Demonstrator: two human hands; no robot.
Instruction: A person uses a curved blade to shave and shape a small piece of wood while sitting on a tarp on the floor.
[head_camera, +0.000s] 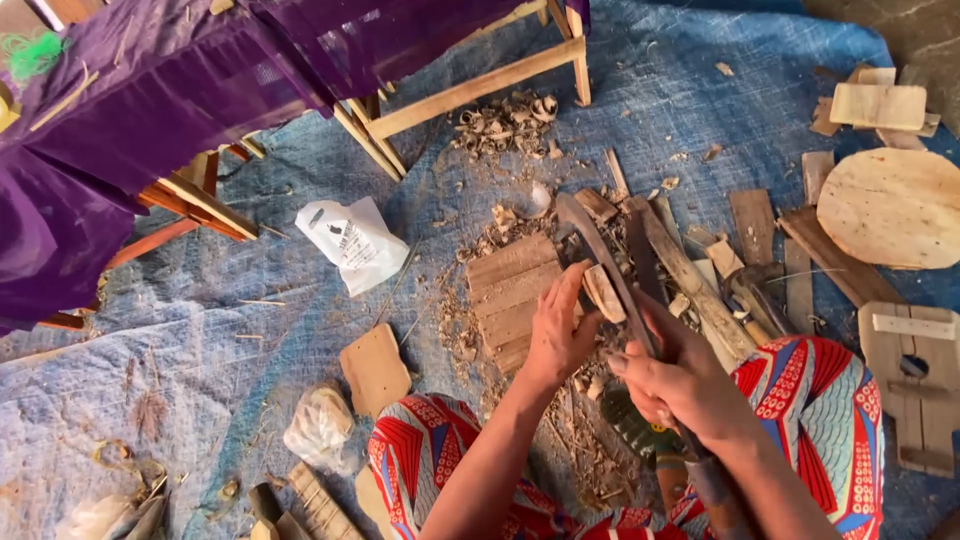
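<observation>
The person sits on the ground, on a blue woven tarp (200, 330) that is wrinkled and covered with wood shavings (505, 122) and small offcuts; the left hand (558, 330) has its grip closed around a small pale wood block (603, 293), pinching it between thumb and fingers just above a grooved wooden board (510, 295) that lies flat on the tarp; the right hand (675, 380) is wrapped tightly around the handle of a long dark blade (600, 255), whose edge rests against the block. Near the board, to the left, lies a white plastic bag (352, 243), and lower a flat brown wood piece (374, 368); at the right edge a round wooden disc (893, 207) lies beside several planks (752, 225); the legs of a wooden frame (470, 90) stand at the top, and purple cloth (150, 100) hangs over the upper left corner; the person's knees are covered by red patterned fabric (820, 400).
</observation>
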